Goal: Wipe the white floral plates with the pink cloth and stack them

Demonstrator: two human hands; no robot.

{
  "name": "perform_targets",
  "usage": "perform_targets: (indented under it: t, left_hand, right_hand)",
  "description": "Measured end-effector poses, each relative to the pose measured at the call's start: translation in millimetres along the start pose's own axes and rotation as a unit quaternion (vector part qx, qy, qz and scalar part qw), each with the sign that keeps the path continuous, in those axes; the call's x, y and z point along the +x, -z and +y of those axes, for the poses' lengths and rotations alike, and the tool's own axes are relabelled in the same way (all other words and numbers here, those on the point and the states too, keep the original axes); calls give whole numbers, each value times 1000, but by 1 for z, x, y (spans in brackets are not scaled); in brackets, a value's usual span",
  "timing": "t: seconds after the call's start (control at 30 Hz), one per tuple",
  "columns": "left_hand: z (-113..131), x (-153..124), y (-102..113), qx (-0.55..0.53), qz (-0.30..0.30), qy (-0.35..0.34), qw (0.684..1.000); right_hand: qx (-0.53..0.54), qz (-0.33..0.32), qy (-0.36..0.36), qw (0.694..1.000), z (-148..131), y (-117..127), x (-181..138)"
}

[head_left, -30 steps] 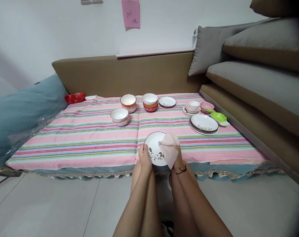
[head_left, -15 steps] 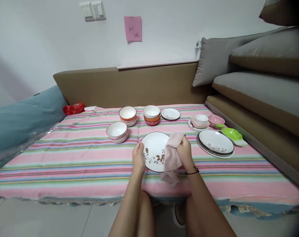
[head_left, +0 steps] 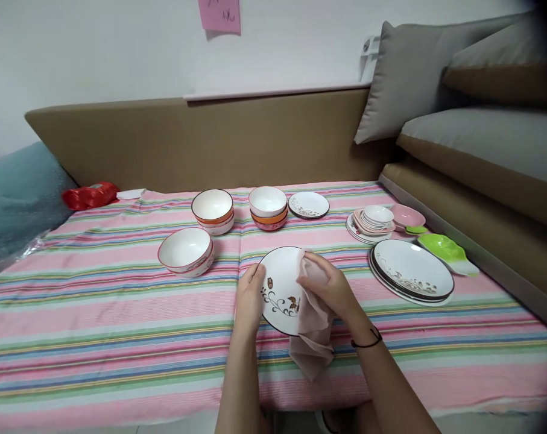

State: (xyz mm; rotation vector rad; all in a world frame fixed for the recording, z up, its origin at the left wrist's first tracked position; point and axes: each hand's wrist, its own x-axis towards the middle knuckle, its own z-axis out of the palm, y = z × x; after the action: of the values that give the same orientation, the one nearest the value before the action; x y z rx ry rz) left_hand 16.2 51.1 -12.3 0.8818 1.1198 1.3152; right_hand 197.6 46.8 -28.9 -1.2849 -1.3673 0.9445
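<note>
A white plate (head_left: 280,280) with a dark rim and a brown flower pattern is held up over the striped cloth, its face toward me. My left hand (head_left: 249,295) grips its left edge, thumb on the front. On the plate's right side, my right hand (head_left: 331,286) is closed on a pale pink cloth (head_left: 313,325), which covers that part of the plate and hangs below its rim. The fingers behind the plate are hidden.
Stacked bowls (head_left: 187,250) stand left of the plate, with more bowls (head_left: 268,205) and a small plate (head_left: 308,205) behind. Right are stacked large plates (head_left: 411,268), small dishes (head_left: 376,216) and a green dish (head_left: 442,247). Cushions (head_left: 481,144) rise at the right edge.
My right hand and the pink cloth have shifted toward the upper right part of the plate. The view has tilted down and come closer. My left hand keeps its hold.
</note>
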Motion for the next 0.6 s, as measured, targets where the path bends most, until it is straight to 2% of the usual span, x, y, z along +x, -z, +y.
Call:
perform_targets:
  t: [0.07,0.2,0.3,0.37,0.5,0.6]
  left_hand:
    - [-2,-2,3,20,-10,12,1000]
    - [-3,-2,6,63,-51,33,996]
    - [-1,-5,3,77,-72,41,994]
    - [1,-7,0,83,-77,29,993]
    - [5,-6,-1,124,-122,25,985]
    - [5,-3,4,122,-136,51,982]
  right_hand:
    - [22,-21,-16,999,3,2,-1]
    - [75,-4,-49,996,8,6,1]
    - [68,-21,-62,996,8,7,2]
    - [23,-23,-52,998,8,5,1]
    - [-133,49,-43,989,13,0,-2]
    - [-169,75,-36,982,15,-4,-5]
